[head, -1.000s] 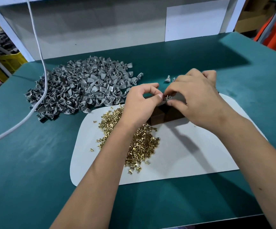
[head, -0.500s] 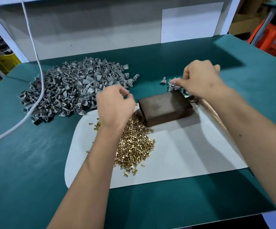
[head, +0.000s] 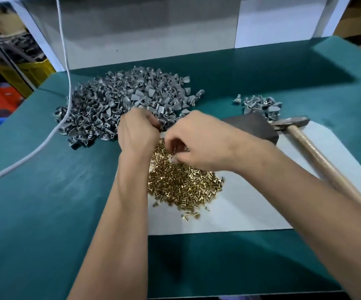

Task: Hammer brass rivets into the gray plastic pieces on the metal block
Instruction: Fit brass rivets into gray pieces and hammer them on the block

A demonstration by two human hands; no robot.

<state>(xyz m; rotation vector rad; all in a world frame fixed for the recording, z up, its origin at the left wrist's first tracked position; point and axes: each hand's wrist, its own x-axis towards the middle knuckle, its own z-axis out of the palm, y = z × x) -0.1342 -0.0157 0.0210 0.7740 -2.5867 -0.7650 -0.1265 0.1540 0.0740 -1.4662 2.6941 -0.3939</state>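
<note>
Left hand (head: 137, 132) curled at the near edge of the big heap of gray plastic pieces (head: 119, 100), fingers bent in tight at the pile; can't tell if there's actually a piece between them. Right hand (head: 199, 144) down on the far end of the brass rivets (head: 181, 182), fingertips (head: 175, 158) drawn close together into the pile, looks like pinching at rivets but too blurry to be sure anything's held. Rivet pile spread over the white mat (head: 251, 208), just left of and nearer than the metal block (head: 251, 126). Block bare on top, sitting at the mat's far edge. Hammer (head: 300, 135) lying right beside the block on its right, head touching or nearly so, wooden handle running back toward the right forearm. Smaller bunch of gray pieces (head: 261, 105) just behind the block. White cable (head: 66, 83) hanging down well to the left of the block, across the big heap onto the green table (head: 45, 202).
</note>
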